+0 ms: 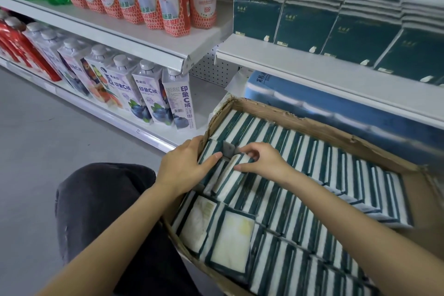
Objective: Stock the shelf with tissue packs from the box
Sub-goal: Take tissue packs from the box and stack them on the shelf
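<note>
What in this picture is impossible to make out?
Head view only.
How deep the cardboard box goes: tissue packs cover its floor.
Blue packs below the shelf: the shelf lip and box hide most of them.
Small print on the shelved green packs: blurred.
Fingertips of the left hand: tucked behind the packs it grips.
The box's near end: cut off by the bottom edge.

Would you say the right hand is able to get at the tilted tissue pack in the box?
Likely yes: the right hand pinches that tissue pack at its end, and nothing lies over it.
</note>
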Demonstrator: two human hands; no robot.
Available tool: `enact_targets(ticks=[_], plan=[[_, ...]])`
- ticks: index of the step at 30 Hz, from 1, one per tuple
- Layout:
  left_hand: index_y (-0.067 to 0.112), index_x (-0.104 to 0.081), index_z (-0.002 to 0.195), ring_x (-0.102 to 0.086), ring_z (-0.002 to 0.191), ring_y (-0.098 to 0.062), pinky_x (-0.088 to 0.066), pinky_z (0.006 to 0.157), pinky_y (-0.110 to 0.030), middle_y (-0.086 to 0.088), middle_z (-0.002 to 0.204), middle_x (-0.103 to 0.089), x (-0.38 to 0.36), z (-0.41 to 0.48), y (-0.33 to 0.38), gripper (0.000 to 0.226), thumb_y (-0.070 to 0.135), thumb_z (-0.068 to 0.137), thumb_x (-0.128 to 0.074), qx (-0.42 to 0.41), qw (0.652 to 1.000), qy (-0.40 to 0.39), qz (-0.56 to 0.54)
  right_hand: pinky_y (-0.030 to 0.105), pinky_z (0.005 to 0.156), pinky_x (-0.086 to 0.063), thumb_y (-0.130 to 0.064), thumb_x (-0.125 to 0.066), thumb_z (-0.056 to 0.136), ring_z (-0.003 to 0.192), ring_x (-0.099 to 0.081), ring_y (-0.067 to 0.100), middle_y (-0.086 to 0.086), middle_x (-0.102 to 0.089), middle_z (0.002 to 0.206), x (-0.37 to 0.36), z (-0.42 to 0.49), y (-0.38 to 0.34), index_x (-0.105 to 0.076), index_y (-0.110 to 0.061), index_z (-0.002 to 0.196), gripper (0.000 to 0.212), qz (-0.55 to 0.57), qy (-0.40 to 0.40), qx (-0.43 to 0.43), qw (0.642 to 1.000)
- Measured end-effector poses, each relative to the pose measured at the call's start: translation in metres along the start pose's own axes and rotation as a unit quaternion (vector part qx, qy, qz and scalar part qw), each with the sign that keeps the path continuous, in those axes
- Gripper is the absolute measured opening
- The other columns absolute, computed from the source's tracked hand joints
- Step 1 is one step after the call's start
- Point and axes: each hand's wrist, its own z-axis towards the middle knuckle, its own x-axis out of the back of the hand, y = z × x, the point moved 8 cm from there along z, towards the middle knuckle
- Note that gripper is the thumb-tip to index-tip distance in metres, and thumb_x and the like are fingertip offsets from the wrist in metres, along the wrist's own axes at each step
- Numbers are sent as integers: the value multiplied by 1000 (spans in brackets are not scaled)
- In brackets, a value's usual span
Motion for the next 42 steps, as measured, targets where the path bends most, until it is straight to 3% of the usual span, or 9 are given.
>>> enact_targets(ticks=[5,15,20,23,27,31,34,40,42], plan=[[26,-42,137,-57,105,-21,-41,78,-32,1,122,-60,1,0,2,65,69,89,-37,-2,1000,3,-3,13,67,-41,-23,-83,72,86,-50,5,-5,-55,99,3,-5,4,-64,-21,109,41,56,-5,-9,998],[27,-44,134,-58,101,-22,-37,73,-31,2,118,-61,0,0,1,70,74,84,-32,3,1000,2,2,28,70,-45,-30,-82,73,79,-51,9,-6,-52,92,3,-15,7,-56,-19,96,37,86,-52,-12,995],[25,-44,135,-58,106,-23,-40,78,-33,1,122,-60,4,-1,3,63,68,89,-40,11,1000,4,2,18,70,-47,-23,-77,80,86,-58,5,0,-53,120,-14,-25,6,-52,-21,110,40,84,-117,5,990],[25,-44,135,-58,107,-22,-39,79,-32,1,123,-60,6,-2,5,60,64,90,-42,8,1000,11,1,14,67,-47,-21,-75,83,76,-58,-4,-3,-57,113,-32,-30,7,-54,-20,117,40,43,-133,42,989],[26,-44,135,-58,107,-23,-41,80,-33,1,122,-60,5,-3,5,60,65,89,-41,8,1000,8,3,30,82,-52,-37,-66,88,90,-63,13,-5,-64,105,-38,-29,23,-62,-24,106,23,59,-86,7,994],[25,-44,136,-57,108,-23,-40,80,-32,0,124,-60,6,-3,5,60,64,90,-42,7,1000,9,2,21,66,-55,-20,-64,91,82,-63,13,5,-62,103,-41,-30,37,-64,-11,109,20,156,-62,-64,984],[25,-43,137,-57,107,-21,-39,78,-31,1,124,-59,5,-4,7,60,63,90,-41,2,1000,7,2,23,69,-58,-12,-67,88,95,-67,25,19,-59,117,-43,-34,45,-66,-8,108,20,240,-42,-121,962],[21,-44,137,-46,121,-26,-40,97,-40,-5,137,-42,13,-7,14,64,62,88,-45,-44,997,63,-17,23,68,-58,-8,-70,85,98,-65,25,20,-60,115,-23,-48,41,-70,-10,98,13,290,2,-141,946],[21,-50,133,-42,123,-20,-34,106,-36,-2,135,-43,16,-10,19,64,62,84,-42,-39,990,84,-105,22,67,-57,-8,-69,86,94,-65,19,14,-63,110,-2,-54,33,-70,-11,98,13,302,9,-124,945]])
